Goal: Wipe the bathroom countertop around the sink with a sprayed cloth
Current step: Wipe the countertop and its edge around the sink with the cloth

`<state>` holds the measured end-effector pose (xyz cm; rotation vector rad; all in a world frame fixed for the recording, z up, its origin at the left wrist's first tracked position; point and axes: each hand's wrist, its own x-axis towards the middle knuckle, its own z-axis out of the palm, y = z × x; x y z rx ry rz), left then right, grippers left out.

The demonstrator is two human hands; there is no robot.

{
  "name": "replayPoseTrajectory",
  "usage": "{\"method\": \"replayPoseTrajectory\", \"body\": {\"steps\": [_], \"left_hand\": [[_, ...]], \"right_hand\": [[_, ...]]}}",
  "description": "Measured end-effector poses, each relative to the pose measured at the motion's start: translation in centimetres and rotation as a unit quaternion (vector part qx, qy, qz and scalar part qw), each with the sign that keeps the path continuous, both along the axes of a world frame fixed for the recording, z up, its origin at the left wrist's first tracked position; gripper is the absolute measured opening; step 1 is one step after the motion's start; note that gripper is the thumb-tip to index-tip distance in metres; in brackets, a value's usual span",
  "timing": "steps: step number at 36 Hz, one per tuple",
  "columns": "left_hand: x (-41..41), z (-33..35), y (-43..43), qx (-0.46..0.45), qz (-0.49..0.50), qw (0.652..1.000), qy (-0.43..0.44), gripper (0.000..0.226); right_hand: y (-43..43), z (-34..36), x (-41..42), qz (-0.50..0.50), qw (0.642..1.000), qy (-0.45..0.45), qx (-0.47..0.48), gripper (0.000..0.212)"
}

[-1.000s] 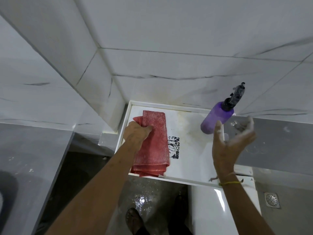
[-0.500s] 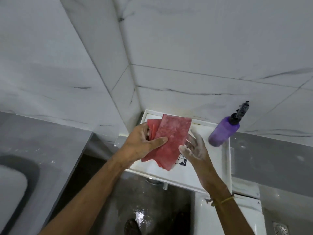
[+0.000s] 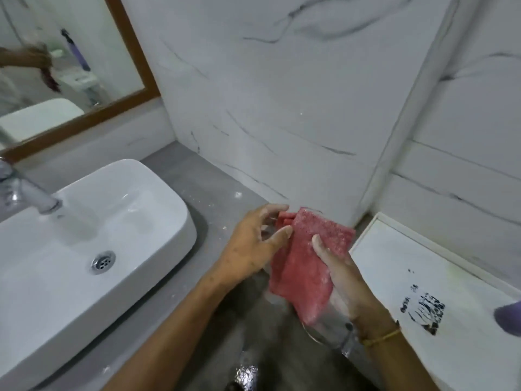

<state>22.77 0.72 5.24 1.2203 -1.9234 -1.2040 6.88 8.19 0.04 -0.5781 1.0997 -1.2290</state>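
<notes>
A folded red cloth (image 3: 307,266) hangs in the air between my two hands, just right of the grey countertop (image 3: 203,187). My right hand (image 3: 338,272) grips its right side with the thumb on top. My left hand (image 3: 253,244) pinches its upper left folds with thumb and fingers. The white vessel sink (image 3: 93,241) sits on the countertop at the left, with white specks scattered on the grey surface around it. Only the base of the purple spray bottle (image 3: 510,317) shows at the right edge.
A chrome tap (image 3: 25,190) reaches over the sink. A wood-framed mirror (image 3: 70,66) hangs above. A white toilet tank lid (image 3: 439,294) with a black mark lies at the right. Marble walls (image 3: 282,108) close the corner. Wet floor shows below.
The view has swung left from the tank lid to the sink and countertop. The cloth was lifted off the lid by my left hand, and my right hand has now taken hold of it too.
</notes>
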Motion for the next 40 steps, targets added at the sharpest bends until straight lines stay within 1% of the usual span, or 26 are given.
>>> {"method": "replayPoseTrajectory", "body": {"steps": [4, 6, 9, 12, 15, 17, 18, 19, 21, 23, 25, 26, 27, 28, 30, 31, 32, 34, 36, 38, 40], "left_hand": [[6.4, -1.3, -1.5, 0.048, 0.103, 0.993, 0.030, 0.029], [9.5, -2.0, -2.1, 0.070, 0.149, 0.985, 0.053, 0.024], [13.2, -2.7, -3.1, 0.065, 0.197, 0.976, 0.063, 0.014], [16.2, -3.2, -4.3, 0.057, 0.254, 0.961, 0.091, 0.015], [17.9, -3.4, -5.7, 0.062, 0.298, 0.946, 0.114, 0.025], [18.5, -3.5, -6.5, 0.060, 0.317, 0.938, 0.125, 0.029], [18.8, -3.6, -7.0, 0.059, 0.327, 0.934, 0.131, 0.030], [19.0, -3.6, -7.5, 0.058, 0.336, 0.930, 0.138, 0.030], [19.4, -3.7, -8.9, 0.058, 0.355, 0.922, 0.146, 0.030], [19.7, -3.7, -10.3, 0.051, 0.370, 0.916, 0.146, 0.030], [20.1, -4.1, -11.7, 0.045, 0.388, 0.911, 0.135, 0.029], [20.2, -4.5, -12.6, 0.041, 0.397, 0.908, 0.126, 0.029], [20.2, -4.8, -13.4, 0.037, 0.408, 0.905, 0.113, 0.028], [20.2, -5.2, -14.4, 0.031, 0.415, 0.904, 0.095, 0.027], [19.9, -6.3, -16.7, 0.013, 0.417, 0.908, 0.039, 0.025], [19.7, -6.8, -17.7, 0.009, 0.413, 0.911, 0.008, 0.024], [19.4, -7.3, -18.8, 0.016, 0.408, 0.913, -0.021, 0.029], [18.7, -8.2, -20.8, 0.036, 0.388, 0.919, -0.066, 0.051], [17.7, -9.1, -22.9, 0.059, 0.364, 0.924, -0.102, 0.070], [16.8, -9.7, -25.0, 0.077, 0.354, 0.922, -0.136, 0.078], [16.3, -10.3, -27.0, 0.098, 0.363, 0.913, -0.154, 0.080]], "right_hand": [[-2.0, -0.9, 4.4, -0.047, 0.997, 0.059, 0.018, 0.024], [-3.1, -1.5, 5.8, -0.076, 0.993, 0.085, 0.019, 0.016], [-4.6, -1.7, 6.9, -0.104, 0.980, 0.166, 0.023, 0.012], [-6.7, -1.6, 7.5, -0.118, 0.966, 0.227, 0.041, 0.020], [-9.9, -0.9, 7.6, -0.128, 0.935, 0.330, 0.023, 0.035], [-12.7, -0.3, 8.0, -0.127, 0.915, 0.382, -0.031, 0.029], [-14.5, -0.2, 8.4, -0.122, 0.909, 0.395, -0.059, 0.025], [-16.4, -0.2, 8.8, -0.114, 0.903, 0.406, -0.082, 0.025], [-21.3, -0.8, 10.3, -0.075, 0.895, 0.426, -0.112, 0.034], [-26.3, -2.0, 12.1, -0.010, 0.889, 0.439, -0.129, 0.047], [-31.1, -4.1, 14.2, 0.071, 0.872, 0.467, -0.127, 0.057], [-33.4, -5.5, 15.3, 0.120, 0.859, 0.481, -0.124, 0.060], [-35.2, -7.0, 16.3, 0.179, 0.835, 0.506, -0.120, 0.063], [-36.7, -8.6, 17.1, 0.240, 0.792, 0.550, -0.112, 0.066], [-38.7, -12.1, 18.2, 0.329, 0.676, 0.652, -0.093, 0.073], [-39.1, -13.6, 18.3, 0.355, 0.628, 0.686, -0.093, 0.074], [-39.5, -14.8, 18.4, 0.367, 0.596, 0.707, -0.104, 0.074], [-40.3, -16.4, 18.5, 0.361, 0.564, 0.729, -0.142, 0.071], [-41.5, -17.1, 18.8, 0.349, 0.551, 0.736, -0.183, 0.069], [-42.5, -17.1, 19.3, 0.348, 0.530, 0.741, -0.223, 0.069], [-42.9, -17.1, 20.1, 0.349, 0.513, 0.742, -0.254, 0.069]]}}
